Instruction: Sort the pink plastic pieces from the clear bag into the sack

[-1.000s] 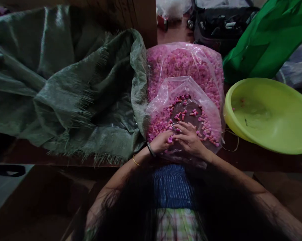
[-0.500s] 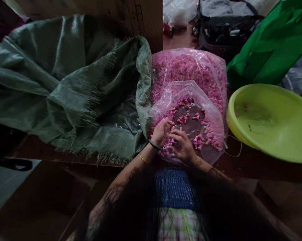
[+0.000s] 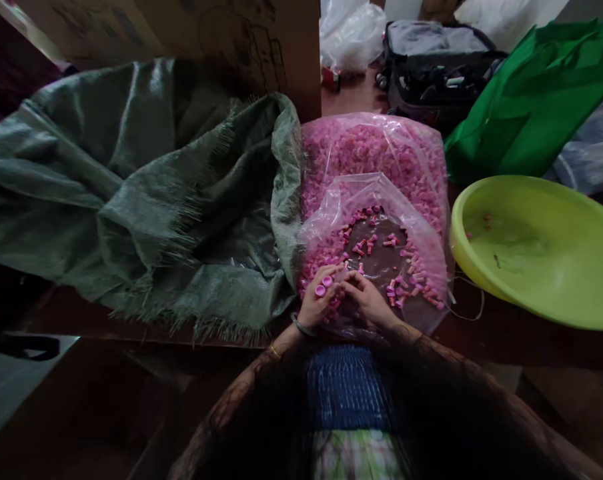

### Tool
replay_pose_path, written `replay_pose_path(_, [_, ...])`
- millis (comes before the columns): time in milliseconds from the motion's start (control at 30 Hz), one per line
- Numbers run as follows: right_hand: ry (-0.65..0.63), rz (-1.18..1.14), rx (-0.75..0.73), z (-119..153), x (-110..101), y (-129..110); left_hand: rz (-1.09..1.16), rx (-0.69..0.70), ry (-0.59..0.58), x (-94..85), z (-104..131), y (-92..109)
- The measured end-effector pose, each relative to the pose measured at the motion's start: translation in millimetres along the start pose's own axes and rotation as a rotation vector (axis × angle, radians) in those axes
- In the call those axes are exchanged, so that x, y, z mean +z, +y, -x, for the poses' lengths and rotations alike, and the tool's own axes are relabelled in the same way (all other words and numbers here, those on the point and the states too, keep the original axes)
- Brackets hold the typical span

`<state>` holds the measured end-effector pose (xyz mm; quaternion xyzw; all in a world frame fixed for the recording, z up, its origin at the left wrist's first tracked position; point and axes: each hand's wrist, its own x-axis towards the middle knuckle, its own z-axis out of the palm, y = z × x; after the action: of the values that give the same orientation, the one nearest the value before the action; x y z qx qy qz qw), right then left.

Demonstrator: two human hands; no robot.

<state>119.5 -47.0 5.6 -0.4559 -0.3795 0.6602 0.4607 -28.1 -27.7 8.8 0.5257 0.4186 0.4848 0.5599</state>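
Left fingers (image 3: 325,271) partly hide the pink pieces (image 3: 320,291).

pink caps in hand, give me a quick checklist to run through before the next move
1. Pink caps held in the left hand: ok, two show there.
2. Right hand holding a piece: cannot tell, its fingertips are bunched close to the left hand.
3. Plastic bag open towards the person: ok, loose pink pieces show in the opening.
4. Green sack open: ok, clear shiny material shows inside.
5. Yellow basin empty: not ok, a few small bits lie in it.
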Motion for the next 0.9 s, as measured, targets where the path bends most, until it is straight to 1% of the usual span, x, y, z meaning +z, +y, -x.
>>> replay_pose_path(33, [-0.026, 0.031, -0.007, 0, 1, 1, -0.057, 0.048, -0.016, -2.5, 2, -1])
replay_pose_path(67, [-0.061, 0.096, -0.042, 0, -1, 1, -0.084, 0.063, -0.033, -5.2, 3, -2])
replay_pose_path(100, [-0.095, 0.191, -0.094, 0, -4, -2, -0.091, 0.047, -0.054, -8.0, 5, -2])
replay_pose_path(167, [-0.126, 0.451, -0.223, -4, -18, -9, -0.043, -0.056, -0.085, -14.2, 7, -3])
replay_pose_path(233, [-0.084, 0.752, -0.339, -11, -37, -15, 0.087, -0.183, -0.085, -19.9, 10, -2])
replay_pose_path(300, [-0.028, 1.012, -0.376, -21, -58, -14, 0.242, -0.270, -0.089, -23.8, 12, -1])
replay_pose_path(367, [-0.024, 1.172, -0.362, -31, -73, -7, 0.332, -0.298, -0.119, -25.4, 14, 0])
replay_pose_path(400, [-0.022, 1.198, -0.358, -34, -78, -4, 0.342, -0.297, -0.131, -25.3, 14, 0])
replay_pose_path(467, [0.000, 1.150, -0.353, -38, -81, -1, 0.322, -0.294, -0.143, -24.1, 15, 0])
replay_pose_path(533, [0.040, 0.996, -0.340, -35, -76, -7, 0.265, -0.297, -0.127, -22.5, 15, 1])
replay_pose_path(600, [0.020, 0.814, -0.326, -28, -64, -23, 0.177, -0.306, -0.119, -21.4, 14, 2])
replay_pose_path(633, [-0.025, 0.748, -0.335, -23, -56, -33, 0.131, -0.306, -0.128, -21.2, 13, 3])
replay_pose_path(700, [-0.167, 0.693, -0.388, -15, -41, -52, 0.053, -0.282, -0.173, -21.0, 11, 5])
replay_pose_path(767, [-0.307, 0.729, -0.450, -11, -28, -65, 0.008, -0.233, -0.211, -20.2, 9, 5])
replay_pose_path(800, [-0.357, 0.756, -0.475, -10, -23, -68, -0.005, -0.212, -0.219, -19.3, 9, 4])
replay_pose_path(833, [-0.388, 0.778, -0.488, -10, -20, -68, -0.011, -0.202, -0.224, -18.1, 9, 4])
replay_pose_path(900, [-0.374, 0.785, -0.493, -12, -15, -64, 0.004, -0.228, -0.234, -15.0, 11, 4])
